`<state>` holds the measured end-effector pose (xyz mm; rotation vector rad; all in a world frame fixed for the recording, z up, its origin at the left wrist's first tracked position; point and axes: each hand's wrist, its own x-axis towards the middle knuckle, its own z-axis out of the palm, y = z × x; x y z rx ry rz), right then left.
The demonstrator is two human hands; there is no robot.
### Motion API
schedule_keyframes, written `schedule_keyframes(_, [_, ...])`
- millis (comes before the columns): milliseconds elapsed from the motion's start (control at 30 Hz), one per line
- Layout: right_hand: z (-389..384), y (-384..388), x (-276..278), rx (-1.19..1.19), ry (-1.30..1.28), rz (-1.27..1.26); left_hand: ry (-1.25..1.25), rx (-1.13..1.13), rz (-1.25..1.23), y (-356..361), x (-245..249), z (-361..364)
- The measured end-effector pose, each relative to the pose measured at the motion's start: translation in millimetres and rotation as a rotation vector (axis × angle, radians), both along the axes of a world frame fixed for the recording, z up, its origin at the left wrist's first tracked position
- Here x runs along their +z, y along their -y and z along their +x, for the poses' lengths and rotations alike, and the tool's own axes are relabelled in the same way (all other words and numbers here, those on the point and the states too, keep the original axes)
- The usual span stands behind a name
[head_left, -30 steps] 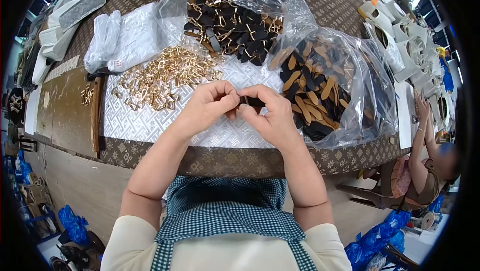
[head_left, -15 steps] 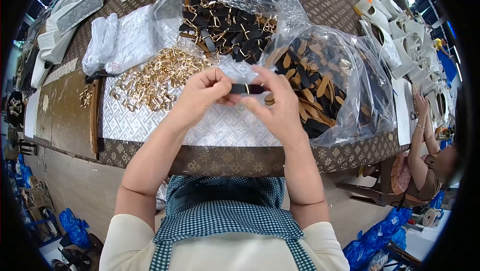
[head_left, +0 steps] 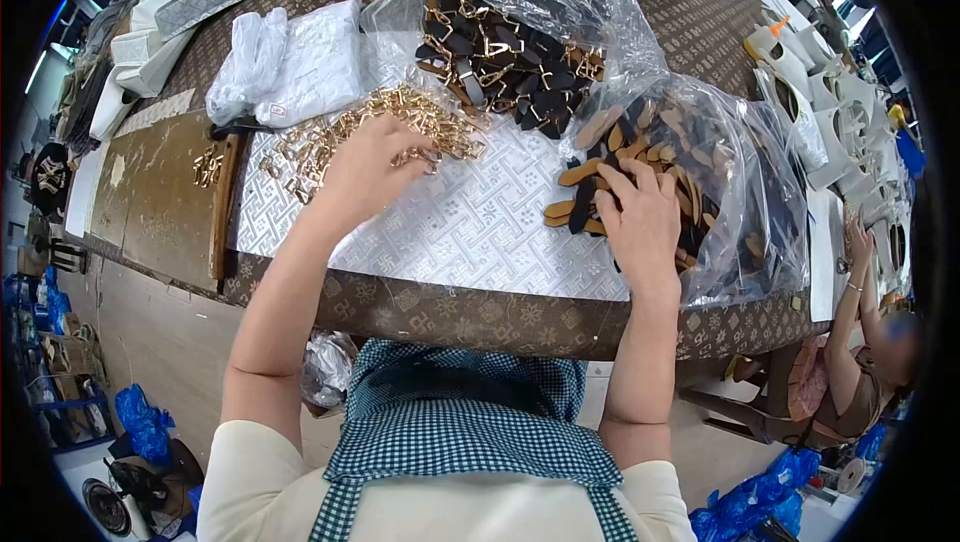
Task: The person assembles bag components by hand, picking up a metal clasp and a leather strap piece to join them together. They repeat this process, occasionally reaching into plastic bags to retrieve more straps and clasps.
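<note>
My left hand (head_left: 372, 170) is at the near edge of a pile of small gold metal buckles (head_left: 345, 132), its fingers bent with thumb and fingertips apart around some of them. To the right, my right hand (head_left: 645, 222) rests with fingers spread on loose leather tabs (head_left: 585, 177), black on one face and tan on the other. These tabs spill from the mouth of a clear plastic bag (head_left: 745, 157). Behind and between my hands, another clear bag (head_left: 590, 2) holds black tabs fitted with gold buckles (head_left: 510, 57).
A white patterned sheet (head_left: 480, 232) covers the table's front middle. Folded white plastic (head_left: 315, 67) lies behind the buckles. A brown board (head_left: 150, 197) with a few gold pieces stands left. Pale bags (head_left: 835, 112) line the right side, where another person's hands (head_left: 858, 247) show.
Half a second ago my hands were together, holding a black tab with a gold buckle. They have parted, left to the buckles and right to the tabs. The view has shifted slightly.
</note>
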<state>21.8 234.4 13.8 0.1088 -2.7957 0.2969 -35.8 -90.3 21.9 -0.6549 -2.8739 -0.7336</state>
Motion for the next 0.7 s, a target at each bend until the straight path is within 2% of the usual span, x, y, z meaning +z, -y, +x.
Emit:
schedule_keyframes(233, [23.5, 28.9, 8.6, 0.077, 0.095, -0.078, -0.047, -0.075, 0.008, -17.8, -19.0, 14.1])
schedule_keyframes(300, [25.2, 33.6, 14.3, 0.066, 0.101, -0.107, 0.020, -0.105, 0.060, -28.9, -18.4, 16.0])
schedule_keyframes(400, [19.4, 34.3, 18.1, 0.109, -0.033, -0.090, 0.117, -0.103, 0.057, -41.1, -14.7, 13.5])
schedule_keyframes(500, [13.7, 37.7, 25.9, 0.239, 0.006, -0.177, 0.156, -0.114, -0.029, -47.7, -4.9, 3.8])
schedule_keyframes(533, [12.9, 44.4, 26.1, 0.278, -0.019, -0.196, 0.119, -0.137, 0.007, -49.0, -6.9, 0.8])
schedule_keyframes(600, [11.4, 51.4, 21.3, 0.322, 0.091, -0.161, 0.044, -0.188, 0.078, -52.8, -9.6, -4.0])
schedule_keyframes(700, [9.8, 55.3, 13.0, 0.339, 0.105, -0.174, 0.525, -0.042, 0.623, -57.6, -0.3, -2.8])
